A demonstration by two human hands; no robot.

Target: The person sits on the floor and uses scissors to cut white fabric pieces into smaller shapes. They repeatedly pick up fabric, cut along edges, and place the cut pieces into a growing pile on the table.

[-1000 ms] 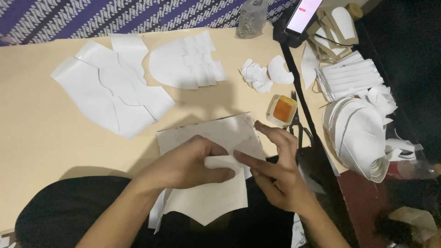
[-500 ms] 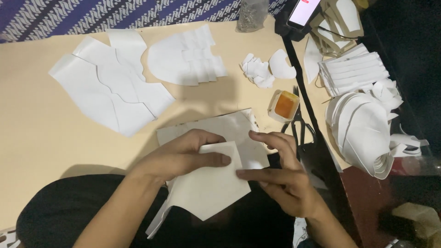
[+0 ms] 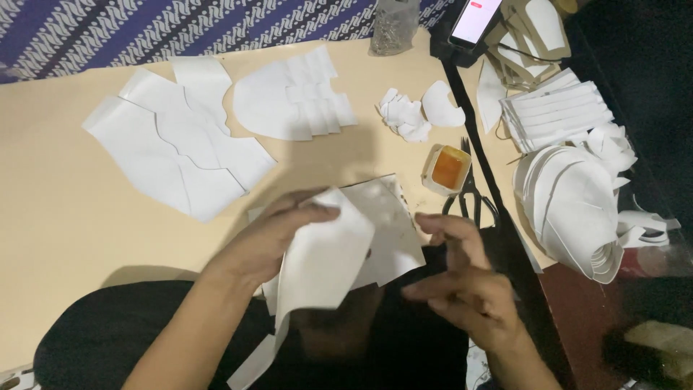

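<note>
Your left hand (image 3: pixel 271 242) pinches the white cut piece (image 3: pixel 325 263) above the near table edge; your right hand (image 3: pixel 462 289) hovers empty, fingers loosely spread. You're mid-handling; next, grip it steadily.

Bare table (image 3: pixel 65 238) left of my grip on the white sheet (image 3: pixel 325 260); glue pot (image 3: pixel 447 167) and scissors (image 3: pixel 469 195) crowd the right.

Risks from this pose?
1. The left hand lifts the white cut sheet piece by one edge; it sags and could crease or slip.
2. The small open tub of orange paste sits close to the right hand; a sweep might tip it.
3. Black scissors lie beside the tub, a snag risk.
</note>
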